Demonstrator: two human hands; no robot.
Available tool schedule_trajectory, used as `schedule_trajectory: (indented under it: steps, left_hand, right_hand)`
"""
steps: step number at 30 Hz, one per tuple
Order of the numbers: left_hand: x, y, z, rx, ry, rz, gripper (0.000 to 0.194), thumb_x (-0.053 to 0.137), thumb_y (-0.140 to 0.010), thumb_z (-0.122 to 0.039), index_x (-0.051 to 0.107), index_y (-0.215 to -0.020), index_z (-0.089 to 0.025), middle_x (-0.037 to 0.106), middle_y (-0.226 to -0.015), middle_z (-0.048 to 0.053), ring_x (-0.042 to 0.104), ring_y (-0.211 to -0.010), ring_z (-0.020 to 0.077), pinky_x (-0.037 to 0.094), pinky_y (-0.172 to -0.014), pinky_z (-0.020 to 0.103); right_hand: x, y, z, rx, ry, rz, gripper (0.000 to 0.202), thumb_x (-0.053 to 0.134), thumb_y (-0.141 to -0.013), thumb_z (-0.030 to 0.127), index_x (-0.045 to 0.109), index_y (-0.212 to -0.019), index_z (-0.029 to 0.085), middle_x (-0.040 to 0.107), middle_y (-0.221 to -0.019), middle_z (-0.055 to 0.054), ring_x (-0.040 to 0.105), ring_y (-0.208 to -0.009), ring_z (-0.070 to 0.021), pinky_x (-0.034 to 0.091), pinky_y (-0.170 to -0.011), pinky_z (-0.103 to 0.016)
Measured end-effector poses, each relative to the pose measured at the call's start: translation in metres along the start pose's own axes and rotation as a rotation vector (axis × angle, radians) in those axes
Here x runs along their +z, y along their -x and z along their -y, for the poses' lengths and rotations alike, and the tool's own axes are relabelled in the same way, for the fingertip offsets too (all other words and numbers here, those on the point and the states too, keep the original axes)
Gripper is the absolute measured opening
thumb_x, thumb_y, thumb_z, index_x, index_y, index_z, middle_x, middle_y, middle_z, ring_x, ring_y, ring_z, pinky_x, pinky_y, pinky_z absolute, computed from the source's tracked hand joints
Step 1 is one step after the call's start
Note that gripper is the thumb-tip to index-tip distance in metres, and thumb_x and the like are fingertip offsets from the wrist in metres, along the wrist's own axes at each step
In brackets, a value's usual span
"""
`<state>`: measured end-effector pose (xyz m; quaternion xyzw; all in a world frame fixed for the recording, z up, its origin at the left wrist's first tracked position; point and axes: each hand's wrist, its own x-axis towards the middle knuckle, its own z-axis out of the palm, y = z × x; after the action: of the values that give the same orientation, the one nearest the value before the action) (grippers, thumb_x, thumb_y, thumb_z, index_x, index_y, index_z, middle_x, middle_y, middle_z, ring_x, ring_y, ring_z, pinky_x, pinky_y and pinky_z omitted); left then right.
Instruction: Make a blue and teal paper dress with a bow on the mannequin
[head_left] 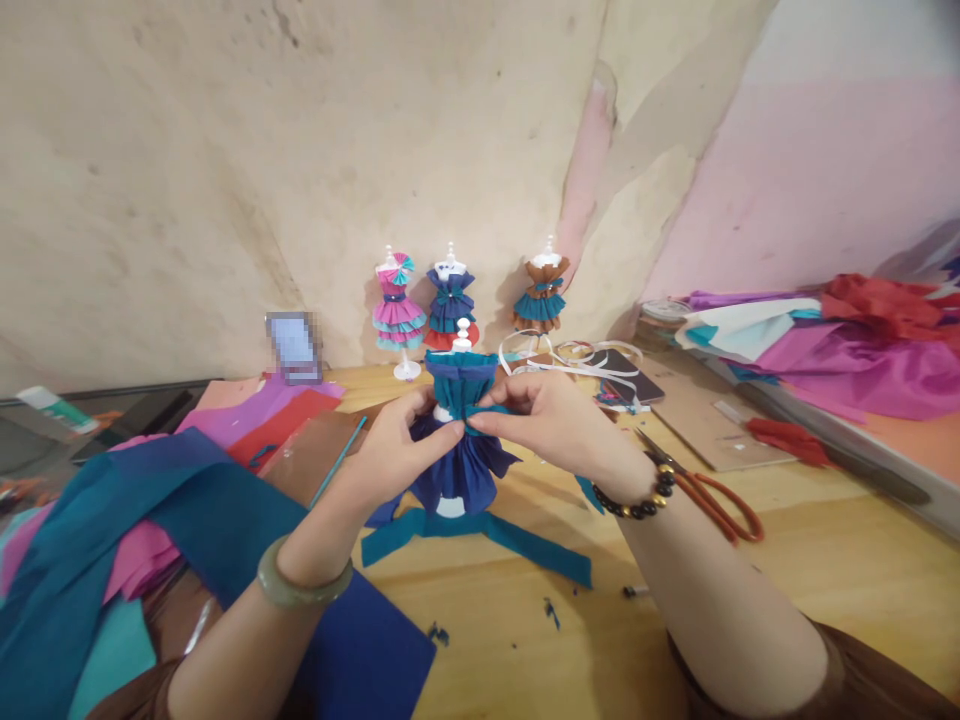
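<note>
A small white dress form (463,332) stands on the table in front of me. It wears a pleated doll dress (459,475) with a teal bodice and a dark blue skirt, which look like crepe paper. My left hand (394,440) grips the dress at the waist from the left, its thumb pressed to the front. From the right, my right hand (555,415) pinches a teal strip (491,418) against the waist. The fingertips of both hands nearly meet there and partly hide the waist. A long teal strip (450,523) lies loose below the skirt.
Scissors (709,490) with orange handles lie to the right. Three dressed forms, including a pink one (397,310), stand by the wall. Coloured sheets (202,490) pile up on the left near a phone (294,345). White ribbon (570,355) curls behind my right hand.
</note>
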<state>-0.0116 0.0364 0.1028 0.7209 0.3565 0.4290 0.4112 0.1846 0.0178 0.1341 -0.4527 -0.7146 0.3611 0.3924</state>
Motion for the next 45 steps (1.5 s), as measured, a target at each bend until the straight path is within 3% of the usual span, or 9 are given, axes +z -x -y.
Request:
schedule_trajectory:
  steps: [10, 15, 23, 39, 45]
  left_hand:
    - [-0.001, -0.001, 0.000, 0.003, -0.010, 0.020, 0.029, 0.068, -0.080, -0.035, 0.063, -0.100, -0.015, 0.069, -0.097, 0.008, 0.064, -0.096, 0.0257, 0.049, -0.090, 0.039]
    - [0.000, 0.000, 0.000, 0.015, -0.019, 0.007, 0.032, 0.069, -0.079, -0.033, 0.064, -0.105, -0.015, 0.070, -0.103, 0.009, 0.065, -0.098, 0.0262, 0.050, -0.089, 0.038]
    - [0.000, 0.000, 0.000, -0.014, -0.055, 0.010, 0.035, 0.068, -0.079, -0.034, 0.064, -0.107, -0.015, 0.070, -0.103, 0.010, 0.065, -0.100, 0.0272, 0.051, -0.087, 0.039]
    - [0.001, 0.002, -0.001, 0.029, 0.017, 0.036, 0.033, 0.066, -0.084, -0.039, 0.064, -0.108, -0.016, 0.070, -0.109, 0.011, 0.064, -0.104, 0.0273, 0.049, -0.090, 0.038]
    - [0.005, 0.004, 0.001, -0.023, 0.031, -0.013, 0.046, 0.068, -0.083, -0.045, 0.061, -0.117, -0.015, 0.069, -0.108, 0.011, 0.064, -0.100, 0.0277, 0.051, -0.084, 0.037]
  right_hand:
    - [-0.010, 0.002, 0.003, -0.043, 0.053, 0.087, 0.024, 0.066, -0.081, 0.039, 0.070, -0.072, 0.017, 0.063, -0.066, 0.000, 0.054, -0.059, -0.0118, 0.041, -0.053, -0.024]
    - [-0.007, 0.002, 0.000, -0.008, -0.014, 0.134, 0.021, 0.064, -0.082, 0.037, 0.073, -0.082, 0.017, 0.065, -0.068, 0.000, 0.055, -0.059, -0.0122, 0.042, -0.053, -0.025]
    - [-0.002, 0.002, 0.002, 0.025, 0.029, 0.023, 0.019, 0.067, -0.078, 0.033, 0.069, -0.070, 0.017, 0.063, -0.062, 0.000, 0.054, -0.055, -0.0120, 0.040, -0.049, -0.024]
    - [0.001, 0.000, 0.002, 0.030, -0.030, 0.017, 0.014, 0.066, -0.077, 0.029, 0.061, -0.070, 0.018, 0.059, -0.059, 0.002, 0.054, -0.051, -0.0113, 0.040, -0.047, -0.023]
    - [0.005, 0.000, 0.001, 0.030, -0.025, 0.024, 0.009, 0.064, -0.077, 0.025, 0.060, -0.074, 0.018, 0.058, -0.063, 0.003, 0.053, -0.053, -0.0111, 0.041, -0.049, -0.023]
